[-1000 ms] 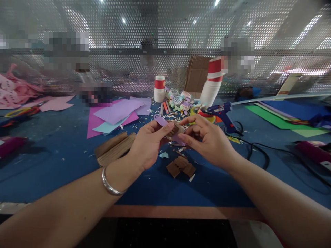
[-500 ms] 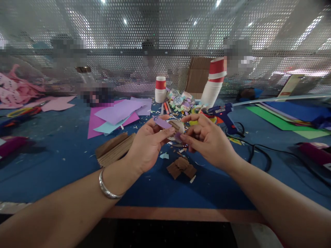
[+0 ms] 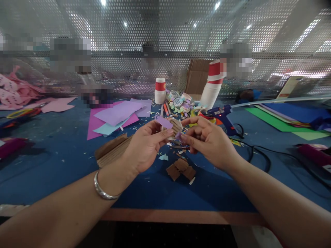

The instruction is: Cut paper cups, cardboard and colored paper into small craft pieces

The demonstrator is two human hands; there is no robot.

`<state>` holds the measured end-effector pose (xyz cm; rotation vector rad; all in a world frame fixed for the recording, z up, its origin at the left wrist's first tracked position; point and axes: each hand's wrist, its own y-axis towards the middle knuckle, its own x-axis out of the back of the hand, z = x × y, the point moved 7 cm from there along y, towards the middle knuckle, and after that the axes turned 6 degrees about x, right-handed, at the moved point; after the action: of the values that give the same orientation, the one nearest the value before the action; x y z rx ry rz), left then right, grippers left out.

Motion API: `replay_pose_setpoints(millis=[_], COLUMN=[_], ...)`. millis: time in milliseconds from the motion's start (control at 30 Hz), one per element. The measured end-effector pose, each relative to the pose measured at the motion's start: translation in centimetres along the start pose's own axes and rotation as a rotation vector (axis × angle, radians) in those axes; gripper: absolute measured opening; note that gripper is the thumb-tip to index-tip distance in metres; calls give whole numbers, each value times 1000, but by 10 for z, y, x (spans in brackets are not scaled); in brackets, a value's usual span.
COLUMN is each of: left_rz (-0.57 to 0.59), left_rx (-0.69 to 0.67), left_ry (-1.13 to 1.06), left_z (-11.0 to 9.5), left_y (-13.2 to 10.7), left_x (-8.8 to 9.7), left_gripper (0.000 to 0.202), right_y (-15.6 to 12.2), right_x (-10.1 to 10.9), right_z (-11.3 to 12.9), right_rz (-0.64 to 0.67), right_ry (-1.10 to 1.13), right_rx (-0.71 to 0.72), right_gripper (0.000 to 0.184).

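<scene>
Between finger and thumb, my left hand [image 3: 146, 148] grips a small round cardboard disc [image 3: 177, 126] whose ribbed brown face is turned up. A purple paper piece [image 3: 163, 121] with dark marks sticks out on the disc's left side. My right hand [image 3: 209, 143] pinches a smaller purple paper bit [image 3: 178, 135] at the disc's lower right edge; its far end is hard to make out. Below the hands, torn brown cardboard pieces [image 3: 181, 168] lie on the blue table [image 3: 155, 193]. A corrugated cardboard sheet [image 3: 112, 150] lies partly behind my left wrist.
A blue glue gun [image 3: 224, 117] with its cord stands behind my right hand. Stacked paper cups [image 3: 160, 91], a taller leaning cup stack [image 3: 212, 86] and a pile of paper cutouts [image 3: 178, 100] are at the back. Coloured papers [image 3: 116, 112] lie left; paper scraps are scattered centrally.
The disc has turned so that more of its ribbed face shows. Both hands stay in nearly the same place, and the right hand keeps its pinch at the disc's edge.
</scene>
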<state>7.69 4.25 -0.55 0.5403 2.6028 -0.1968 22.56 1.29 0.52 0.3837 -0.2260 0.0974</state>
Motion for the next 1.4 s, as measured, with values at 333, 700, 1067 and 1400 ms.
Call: replay_pose_setpoints(millis=[333, 700, 1067, 1400], left_rz=[26, -72, -431, -394], left_rx=[79, 7, -327, -237], left_ry=[-4, 61, -88, 11], left_z=[1, -11, -54, -38], left_y=[0, 5, 15, 18], left_x=[1, 10, 58, 55], left_gripper=[6, 3, 14, 18], right_y=[0, 2, 9, 48], right_x=[2, 4, 19, -27], right_z=[1, 0, -13, -16], right_rz=[14, 2, -10, 361], right_ry=[-57, -63, -367, -910], right_rx=[7, 2, 37, 132], right_gripper=[34, 33, 20, 14])
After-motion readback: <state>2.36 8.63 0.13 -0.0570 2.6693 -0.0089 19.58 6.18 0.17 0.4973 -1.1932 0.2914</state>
